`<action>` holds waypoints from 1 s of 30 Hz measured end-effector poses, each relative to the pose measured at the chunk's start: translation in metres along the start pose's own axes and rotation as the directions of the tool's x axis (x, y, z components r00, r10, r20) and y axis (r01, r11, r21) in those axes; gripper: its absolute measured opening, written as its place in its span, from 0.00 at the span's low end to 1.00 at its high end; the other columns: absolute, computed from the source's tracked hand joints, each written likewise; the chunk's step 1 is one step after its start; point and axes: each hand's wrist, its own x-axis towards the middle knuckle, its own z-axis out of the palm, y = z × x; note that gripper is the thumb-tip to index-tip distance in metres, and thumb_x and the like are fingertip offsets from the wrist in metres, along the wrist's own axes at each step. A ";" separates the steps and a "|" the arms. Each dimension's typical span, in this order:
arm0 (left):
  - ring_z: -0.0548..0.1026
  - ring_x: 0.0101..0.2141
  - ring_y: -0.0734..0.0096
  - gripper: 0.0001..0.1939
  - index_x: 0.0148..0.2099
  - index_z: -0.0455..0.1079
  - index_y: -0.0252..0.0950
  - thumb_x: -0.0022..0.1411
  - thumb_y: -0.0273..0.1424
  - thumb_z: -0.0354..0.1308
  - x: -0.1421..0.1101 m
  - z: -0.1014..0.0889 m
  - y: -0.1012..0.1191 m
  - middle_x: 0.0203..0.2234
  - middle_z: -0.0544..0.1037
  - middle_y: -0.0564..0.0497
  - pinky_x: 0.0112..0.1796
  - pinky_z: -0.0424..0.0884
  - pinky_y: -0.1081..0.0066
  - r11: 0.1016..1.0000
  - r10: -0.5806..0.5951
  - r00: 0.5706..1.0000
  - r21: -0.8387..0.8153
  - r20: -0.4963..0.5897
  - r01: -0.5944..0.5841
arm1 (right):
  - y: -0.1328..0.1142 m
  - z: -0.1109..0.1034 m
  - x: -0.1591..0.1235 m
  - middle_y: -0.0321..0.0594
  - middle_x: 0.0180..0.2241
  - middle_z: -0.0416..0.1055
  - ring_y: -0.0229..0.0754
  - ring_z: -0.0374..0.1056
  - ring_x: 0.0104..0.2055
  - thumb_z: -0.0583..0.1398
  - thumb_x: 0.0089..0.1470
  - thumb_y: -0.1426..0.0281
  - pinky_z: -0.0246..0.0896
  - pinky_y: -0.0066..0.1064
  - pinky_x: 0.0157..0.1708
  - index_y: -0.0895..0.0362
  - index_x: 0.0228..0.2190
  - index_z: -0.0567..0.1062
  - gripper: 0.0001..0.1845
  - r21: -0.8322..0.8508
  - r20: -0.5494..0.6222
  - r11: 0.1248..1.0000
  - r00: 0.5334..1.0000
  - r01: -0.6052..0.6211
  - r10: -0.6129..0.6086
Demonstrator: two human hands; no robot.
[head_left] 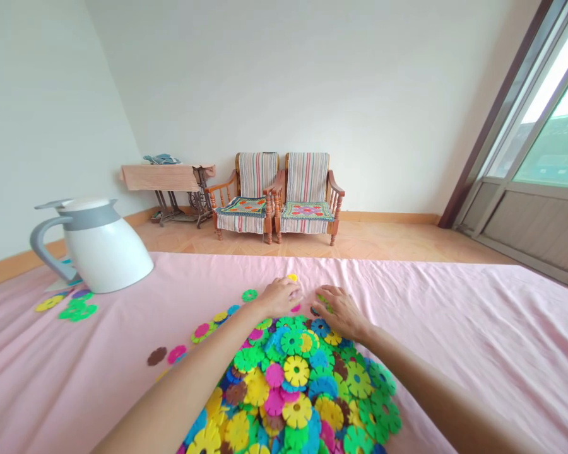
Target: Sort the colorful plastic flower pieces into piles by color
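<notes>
A large heap of plastic flower-shaped discs in green, yellow, blue, pink and brown lies on the pink cloth between my forearms. At the heap's far edge, my left hand is held low with loosely bent fingers and nothing visible in them. A yellow disc lies just beyond its fingers, and a pink disc is beside it. Opposite, my right hand rests palm down with its fingers apart, over a few discs that it partly covers. A blue disc shows near its thumb side.
A white and grey jug stands at the left, with loose green discs near its base. More discs, such as a brown one, trail along the left of the heap. Beyond the pink cloth stand two wooden armchairs.
</notes>
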 end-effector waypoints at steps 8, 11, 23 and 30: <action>0.69 0.45 0.63 0.19 0.52 0.69 0.38 0.69 0.41 0.44 -0.070 -0.016 0.030 0.42 0.73 0.47 0.48 0.64 0.65 0.997 0.067 0.995 -0.027 0.070 -0.066 | -0.054 -0.005 -0.040 0.48 0.49 0.69 0.47 0.62 0.52 0.51 0.61 0.59 0.56 0.41 0.53 0.56 0.51 0.71 0.22 0.194 0.082 0.973 0.986 0.127 -0.145; 0.70 0.44 0.64 0.21 0.48 0.71 0.37 0.70 0.42 0.41 -0.094 -0.030 0.040 0.41 0.74 0.47 0.47 0.64 0.66 0.995 0.057 0.995 -0.083 0.087 -0.050 | -0.074 -0.012 -0.051 0.47 0.49 0.70 0.49 0.62 0.53 0.52 0.60 0.58 0.55 0.42 0.54 0.56 0.50 0.71 0.23 0.252 0.133 0.959 0.976 0.133 -0.170; 0.74 0.44 0.61 0.27 0.45 0.73 0.34 0.69 0.44 0.36 -0.084 -0.048 -0.034 0.42 0.78 0.45 0.45 0.67 0.67 0.938 -0.336 0.936 -0.123 -0.099 0.324 | -0.063 0.008 0.037 0.52 0.50 0.70 0.49 0.63 0.54 0.51 0.60 0.56 0.55 0.39 0.53 0.62 0.49 0.72 0.27 0.114 0.007 0.989 0.995 0.096 -0.097; 0.69 0.48 0.57 0.19 0.48 0.72 0.38 0.66 0.40 0.45 -0.068 -0.016 -0.053 0.47 0.74 0.44 0.51 0.61 0.58 0.927 -0.363 0.921 0.048 -0.141 0.373 | -0.041 0.041 0.082 0.56 0.57 0.62 0.58 0.54 0.60 0.52 0.58 0.56 0.49 0.50 0.55 0.61 0.54 0.68 0.29 0.005 0.066 1.000 0.997 0.031 -0.031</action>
